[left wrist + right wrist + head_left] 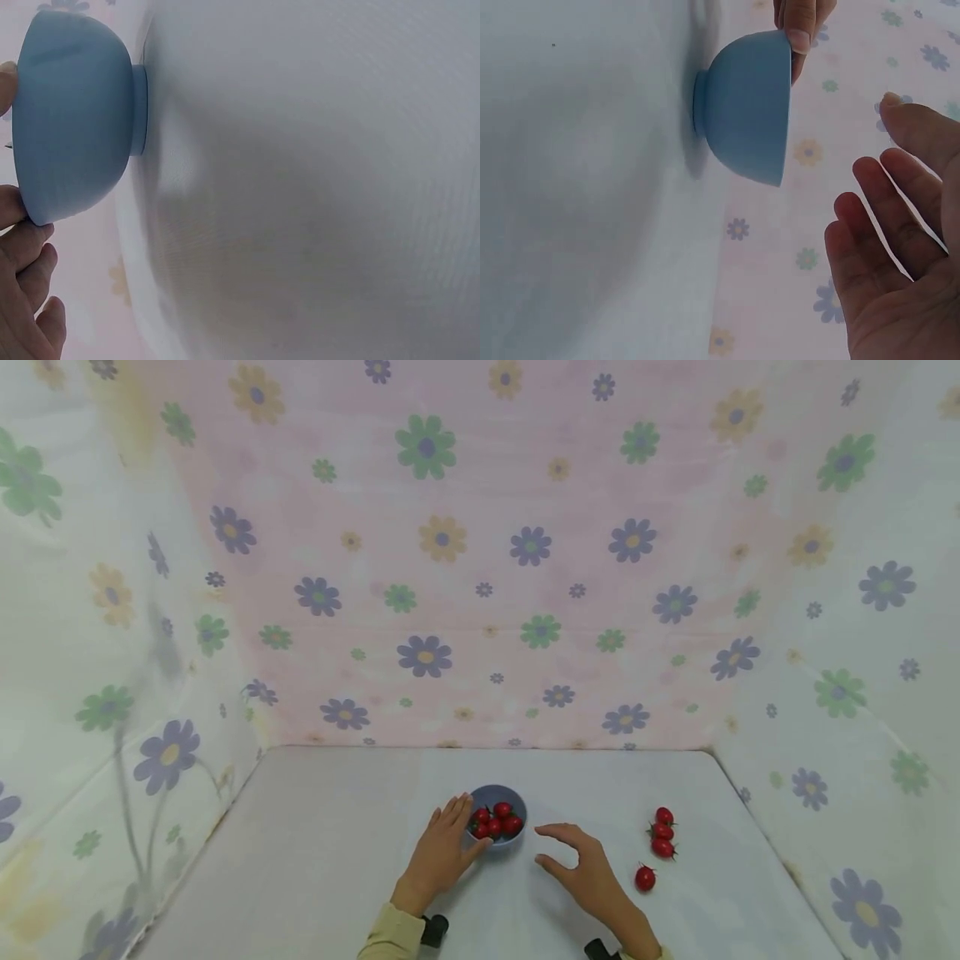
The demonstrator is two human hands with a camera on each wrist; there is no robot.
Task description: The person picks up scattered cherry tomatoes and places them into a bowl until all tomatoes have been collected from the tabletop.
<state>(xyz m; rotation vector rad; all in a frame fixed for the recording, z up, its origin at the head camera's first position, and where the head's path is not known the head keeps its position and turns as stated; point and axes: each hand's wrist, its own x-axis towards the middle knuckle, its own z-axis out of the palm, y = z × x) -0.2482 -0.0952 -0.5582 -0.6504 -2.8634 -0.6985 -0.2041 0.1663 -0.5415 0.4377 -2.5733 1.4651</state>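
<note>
We find the blue bowl (492, 794) on the tabletop, just ahead of the person and between the hands, with several red cherry tomatoes (512, 824) inside. The left hand (441, 853) grasps the bowl by its rim, thumb at the near edge. The right hand (590, 875) is released, thumb and fingers parted beside the bowl, holding nothing. Only the head view gives us the bowl's contents; both wrist views show its smooth outer wall instead, plus the foot ring (140, 110) under it. The head view alone also shows the fruit out to the right: three tomatoes (663, 832) in a touching row, and a single tomato (645, 878) nearer the person. We note a plain white tabletop (337, 843), softly shadowed, enclosed by flower-printed cloth (480, 510), pinkish behind and whiter at the sides.
</note>
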